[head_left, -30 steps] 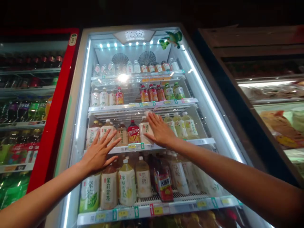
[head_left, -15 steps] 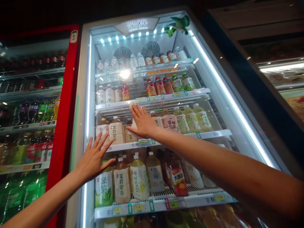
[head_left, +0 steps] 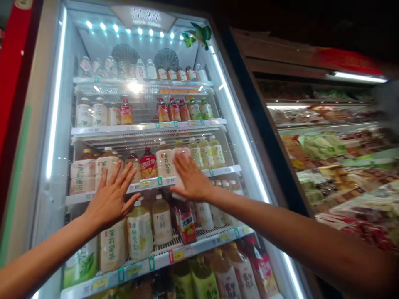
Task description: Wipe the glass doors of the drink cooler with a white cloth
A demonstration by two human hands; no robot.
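A lit drinks fridge with a glass door [head_left: 237,137] fills the view. My left hand [head_left: 110,199] lies flat on the glass with fingers spread, over the third shelf's pale tea bottles [head_left: 93,168]. My right hand [head_left: 190,178] is also flat against the glass, fingers apart, with a pale cloth or paper partly under its fingertips, in front of a red-labelled bottle [head_left: 148,162] and light bottles on the same shelf. Neither hand grips a bottle.
Wire shelves hold several bottles at every level, large tea bottles [head_left: 140,228] lower down. A red-framed cooler edge [head_left: 12,74] stands at the left. To the right, an open chilled case [head_left: 336,166] holds packaged foods. A green bird ornament [head_left: 198,35] sits at the fridge's top.
The view has swung right and closer, revealing the chilled case. Both hands stay flat on the glass; the right hand has slid down and the left has risen slightly.
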